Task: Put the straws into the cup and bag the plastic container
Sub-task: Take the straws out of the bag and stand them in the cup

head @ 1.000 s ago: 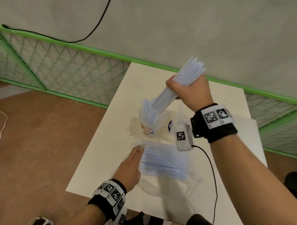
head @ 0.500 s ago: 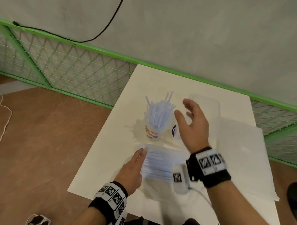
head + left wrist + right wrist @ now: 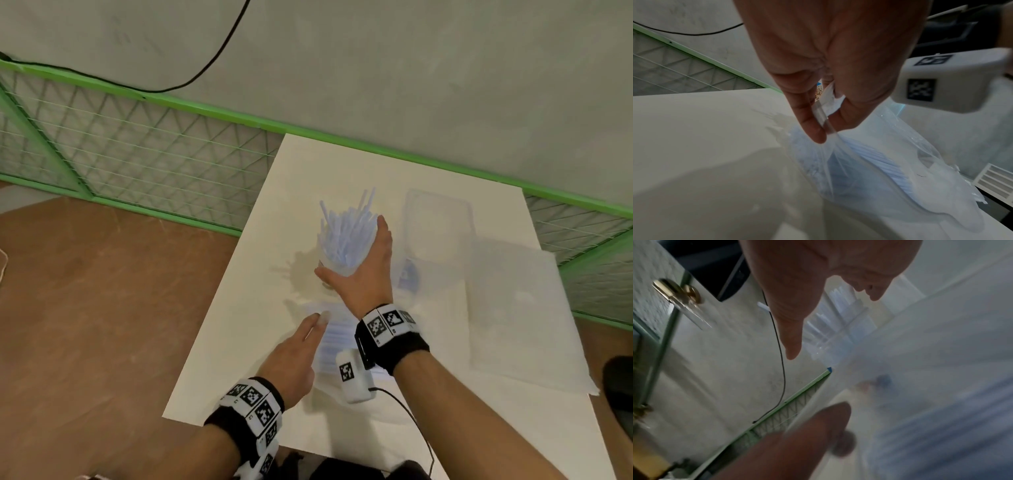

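From the left wrist view I see what the head view hides: my left hand (image 3: 830, 78) pinches the rim of the clear straw bag (image 3: 890, 170). Half a second ago my right hand (image 3: 363, 274) hovered spread beside the cup (image 3: 334, 270); now it is wide open, palm against the straws (image 3: 346, 236) fanning pale blue from that cup. The clear plastic container (image 3: 440, 222) lies beyond its fingertips.

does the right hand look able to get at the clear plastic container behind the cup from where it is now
Probably yes. The right hand is open beside the straws in the cup, and the plastic container lies just to its right on the table, with nothing between them.
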Tool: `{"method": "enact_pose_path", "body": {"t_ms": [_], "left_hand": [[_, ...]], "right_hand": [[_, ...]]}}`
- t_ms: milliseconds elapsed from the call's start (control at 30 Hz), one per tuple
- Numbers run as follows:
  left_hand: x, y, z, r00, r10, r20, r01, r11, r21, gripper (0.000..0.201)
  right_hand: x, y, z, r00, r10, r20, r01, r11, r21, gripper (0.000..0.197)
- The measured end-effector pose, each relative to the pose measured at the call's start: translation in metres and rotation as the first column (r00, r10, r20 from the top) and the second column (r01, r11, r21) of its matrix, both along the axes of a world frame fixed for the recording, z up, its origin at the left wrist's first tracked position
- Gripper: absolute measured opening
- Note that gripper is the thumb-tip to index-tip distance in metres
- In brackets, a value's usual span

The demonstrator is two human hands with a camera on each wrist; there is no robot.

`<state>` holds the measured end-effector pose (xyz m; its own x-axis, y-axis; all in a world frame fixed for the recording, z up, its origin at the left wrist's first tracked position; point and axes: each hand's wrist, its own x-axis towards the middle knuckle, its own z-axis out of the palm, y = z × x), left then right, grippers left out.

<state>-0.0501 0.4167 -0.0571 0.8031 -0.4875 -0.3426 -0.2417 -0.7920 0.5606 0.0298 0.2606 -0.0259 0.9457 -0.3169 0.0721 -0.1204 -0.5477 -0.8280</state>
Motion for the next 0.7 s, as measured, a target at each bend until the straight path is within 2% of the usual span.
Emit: {"method": "enact_pose_path", "body": {"t_ms": [133,400,567,700], "left_hand": [[0.001,0.002,-0.001,1.0,-0.009,0.005,0.009,1.0,-0.004,0.089],[0.002,-0.004,-0.002,0.998,0.059,-0.027,-0.059,0.998,-0.006,0.089],[0.0,-0.007,0.0,0.996,0.088,-0.028,-0.088,0.996,0.021,0.09],[-0.002,-0.007,-0.002,0.994,0.1,-0.045,-0.1,0.995,0.012,0.091]], "right_hand": [[0.025,-0.009,0.003,1.0,0.007,-0.015,-0.008,0.995,-0.095,0.129],[0.053,-0.02,0.015,0.977,0.163,0.134,-0.139,0.975,-0.175,0.122],[0.063,-0.016,0.014,0.956,0.247,0.16,-0.205,0.949,-0.242,0.118],[0.066,-0.012,0.014,0.923,0.318,0.215,-0.247,0.92,-0.304,0.103]]}}
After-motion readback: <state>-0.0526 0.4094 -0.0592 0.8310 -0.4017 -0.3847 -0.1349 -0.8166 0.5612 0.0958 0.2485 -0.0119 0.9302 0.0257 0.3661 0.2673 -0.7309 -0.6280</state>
